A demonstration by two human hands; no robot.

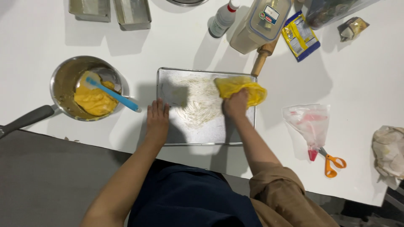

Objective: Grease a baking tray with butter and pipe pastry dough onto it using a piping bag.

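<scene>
- Yellow cloth (242, 88) is bunched in the right hand (235, 105), fingers closed on it, pressed onto the upper right part of the metal baking tray (206, 134).
- Left hand (157, 122) lies flat with fingers spread, holding nothing, resting on the tray's left edge and pinning it to the white table (168, 46).
- White greasy streaks fan across the tray's middle, from near the cloth down and left; looks like the coating is partly spread. Left side and lower strip of the tray look bare and shiny, so that part seems left to cover.
- Steel saucepan (63, 84) stands left of the tray, apart from it, with yellow batter (94, 101) inside and a blue spatula (113, 96) leaning in it; the batter is not on the tray.
- Piping bag (309, 124) with a red tip lies right of the tray, looks empty; orange scissors (332, 164) just beside its tip.
- Wooden rolling pin (261, 59) pokes toward the tray's top right corner.
- Two loaf tins (111, 12) sit at the far edge, untouched.
- White squeeze bottle (223, 19) and a lidded plastic container (261, 25) stand behind the tray.
</scene>
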